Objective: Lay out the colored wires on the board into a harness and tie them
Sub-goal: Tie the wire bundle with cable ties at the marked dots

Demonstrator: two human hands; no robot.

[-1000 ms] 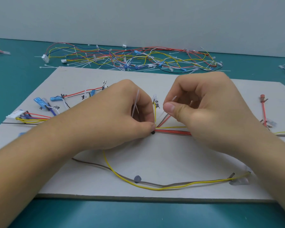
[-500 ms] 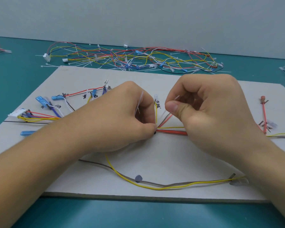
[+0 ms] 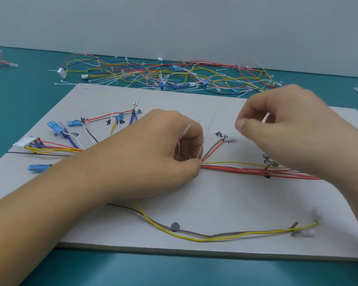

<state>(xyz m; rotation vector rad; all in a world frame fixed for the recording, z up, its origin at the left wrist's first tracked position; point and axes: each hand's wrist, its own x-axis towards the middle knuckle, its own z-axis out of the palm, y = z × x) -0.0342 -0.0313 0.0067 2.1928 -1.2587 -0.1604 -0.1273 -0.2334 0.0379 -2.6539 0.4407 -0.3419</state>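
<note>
While the left hand (image 3: 153, 153) pinches the bundle of red, yellow & brown wires (image 3: 236, 169) on the grey card board (image 3: 215, 203), thin white plastic cable tie (image 3: 184, 134) looped there, the right hand (image 3: 293, 129) pinches prob. its tail: pull straight, keep wires together.

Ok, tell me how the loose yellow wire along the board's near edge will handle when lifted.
Probably floppy: the thin yellow wire lies in a slack curve on the grey cardboard board. Likely very light, being so thin. It may drag the thin brown wire along, since the two cross and run together.
</note>
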